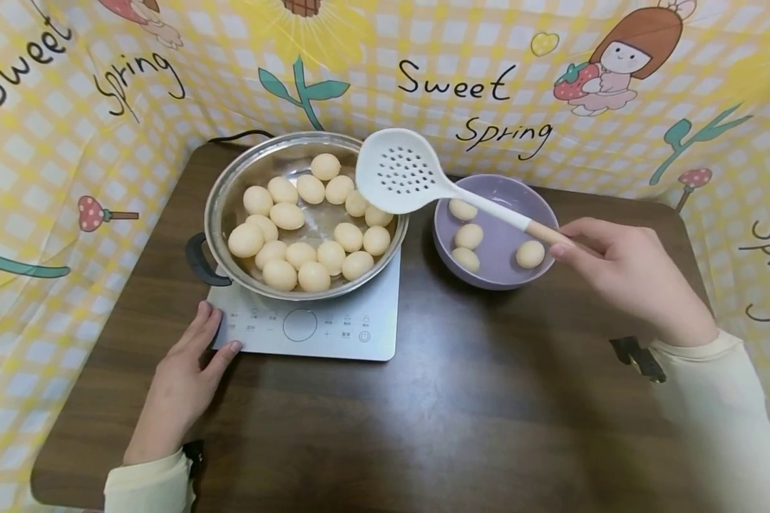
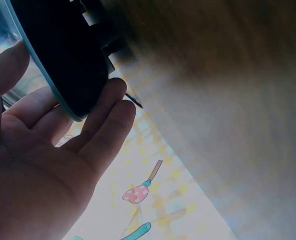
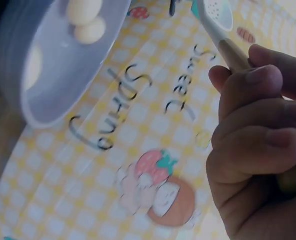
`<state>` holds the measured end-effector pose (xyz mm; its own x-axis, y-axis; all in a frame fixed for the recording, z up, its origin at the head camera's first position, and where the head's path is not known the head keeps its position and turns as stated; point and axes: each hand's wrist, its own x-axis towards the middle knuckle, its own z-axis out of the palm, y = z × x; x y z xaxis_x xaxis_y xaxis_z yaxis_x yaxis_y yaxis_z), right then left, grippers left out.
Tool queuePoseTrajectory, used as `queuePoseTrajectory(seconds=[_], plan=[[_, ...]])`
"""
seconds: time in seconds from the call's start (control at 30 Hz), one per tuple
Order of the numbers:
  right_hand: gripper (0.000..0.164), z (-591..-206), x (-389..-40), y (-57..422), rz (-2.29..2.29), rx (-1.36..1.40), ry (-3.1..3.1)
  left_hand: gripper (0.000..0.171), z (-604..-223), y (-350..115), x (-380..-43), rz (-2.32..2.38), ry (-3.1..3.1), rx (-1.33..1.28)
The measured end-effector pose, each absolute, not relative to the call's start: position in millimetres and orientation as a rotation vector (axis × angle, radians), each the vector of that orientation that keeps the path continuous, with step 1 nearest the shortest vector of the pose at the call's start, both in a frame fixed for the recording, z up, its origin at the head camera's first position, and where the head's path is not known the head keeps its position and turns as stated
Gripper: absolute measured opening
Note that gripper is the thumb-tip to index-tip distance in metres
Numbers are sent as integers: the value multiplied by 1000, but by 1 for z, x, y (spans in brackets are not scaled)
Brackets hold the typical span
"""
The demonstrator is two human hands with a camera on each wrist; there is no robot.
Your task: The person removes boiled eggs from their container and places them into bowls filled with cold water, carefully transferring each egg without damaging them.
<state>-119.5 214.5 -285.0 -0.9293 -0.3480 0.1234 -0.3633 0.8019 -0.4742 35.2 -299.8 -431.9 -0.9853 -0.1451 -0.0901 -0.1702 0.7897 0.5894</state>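
My right hand [image 1: 629,271] grips the wooden handle [image 3: 232,54] of a white slotted skimmer [image 1: 401,171], fingers curled round it. The skimmer's perforated head carries nothing and hangs above the right rim of a steel pot [image 1: 214,214]. Many pale eggs [image 1: 286,216] lie in the pot, which stands on a white induction cooker [image 1: 308,345]. At the cooker's front left corner, my left hand [image 1: 182,377] holds the edge between thumb and fingers; the left wrist view shows fingers [image 2: 110,130] against its dark underside. Beneath the skimmer's handle, a purple bowl [image 1: 497,281] contains several eggs [image 1: 530,254].
The brown wooden table [image 1: 436,427] stretches in front of the cooker and bowl. A black pot handle [image 1: 204,260] juts out at the left. Behind runs a yellow checked cloth [image 1: 385,92] with printed figures, and a black cord [image 1: 240,135] lies at the table's back edge.
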Motion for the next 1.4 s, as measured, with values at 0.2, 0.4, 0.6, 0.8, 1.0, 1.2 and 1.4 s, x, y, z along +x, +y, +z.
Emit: queuePoseTrajectory(seconds=[0.2, 0.4, 0.6, 0.8, 1.0, 1.2, 1.4], plan=[[17, -284, -123, 182, 627, 801, -2869, 68, -431, -300, 35, 974, 2922, -258], [16, -287, -127, 158, 476, 920, -2731, 69, -432, -301, 35, 970, 2911, -249], [10, -290, -124, 145, 406, 933, -2624, 69, -431, -301, 36, 974, 2896, -237], [17, -289, -120, 132, 332, 955, -2585, 69, -430, -302, 36, 976, 2890, -244], [21, -285, -117, 121, 270, 991, -2596, 70, -430, -301, 38, 979, 2888, -250], [23, -282, -119, 121, 296, 1003, -2760, 69, -431, -301, 37, 973, 2891, -247], [21, -279, -129, 120, 345, 1078, -2854, 69, -431, -302, 36, 974, 2895, -242]])
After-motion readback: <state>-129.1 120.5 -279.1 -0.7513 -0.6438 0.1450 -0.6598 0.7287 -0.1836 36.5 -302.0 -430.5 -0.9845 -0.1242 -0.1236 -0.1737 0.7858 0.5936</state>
